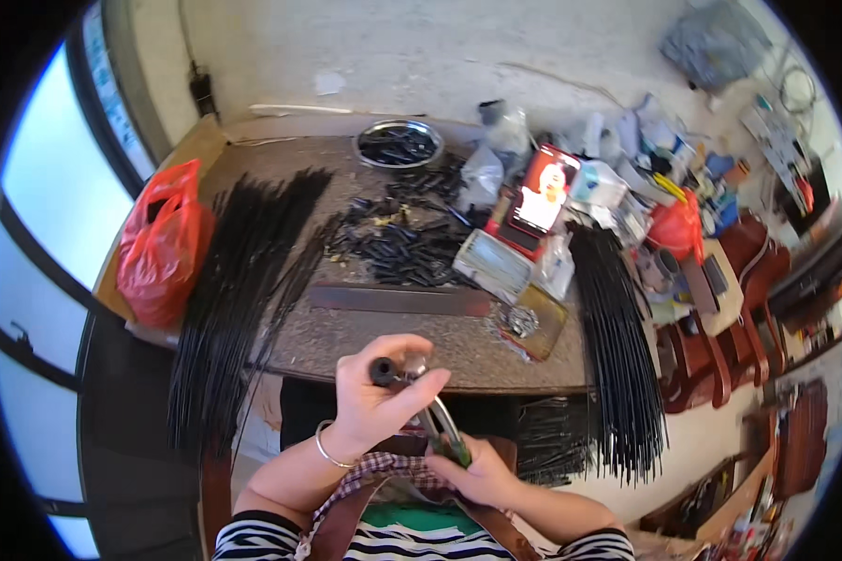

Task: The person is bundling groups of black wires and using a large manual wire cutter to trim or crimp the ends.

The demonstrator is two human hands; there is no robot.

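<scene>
Brown speckled surface (384, 337) against a pale wall, window at far left. Left edge: red bag (162, 243) slumped on the corner, then a long bundle of black rods (243, 271) fanned over the front edge toward the floor. Centre back: metal bowl (399, 144) holding short black pieces; in front of it a loose heap of black tubes (398, 245); nearer, a flat dark metal bar (398, 300) lying crosswise. Right of centre: phone (544, 190) propped upright, screen lit; a gold tin (543, 323) by the front edge; second rod bundle (617, 346) hanging off the right side. Far right: clutter, another red bag, dark wooden chairs. Below the front edge, left hand (376, 397), bangle on the wrist, curled around a short black tube (383, 372), open end up. Right hand (477, 477) closed round the handles of pliers (432, 411), whose tip meets the tube beside the left fingers. Both held in the air over the lap, clear of the surface.
</scene>
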